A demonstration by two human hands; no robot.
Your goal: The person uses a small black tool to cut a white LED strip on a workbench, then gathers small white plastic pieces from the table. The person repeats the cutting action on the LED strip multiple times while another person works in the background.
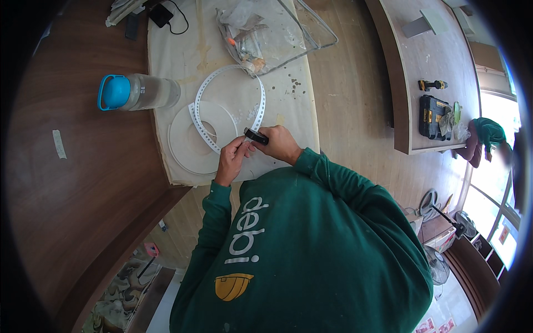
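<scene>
A white strip with a row of holes [194,115] curves in a large loop over the covered table. My left hand [233,159] pinches the strip close to my body, fingers closed on it. Just to its right, my right hand [280,145] is wrapped round a small black hand tool [256,136] that looks like a hole punch. The tool sits at the strip, beside my left fingertips; its jaws are hidden. Small white round bits [244,115] lie inside the loop. Under the loop's left side rests a coil of plain white strip [172,145].
A clear bottle with a blue lid [147,92] lies on its side at the left. Beyond the loop are a clear plastic bag [261,36] and a black adapter [161,15]. Another bench [408,83] at right carries a drill [432,85] and a tool case [433,116].
</scene>
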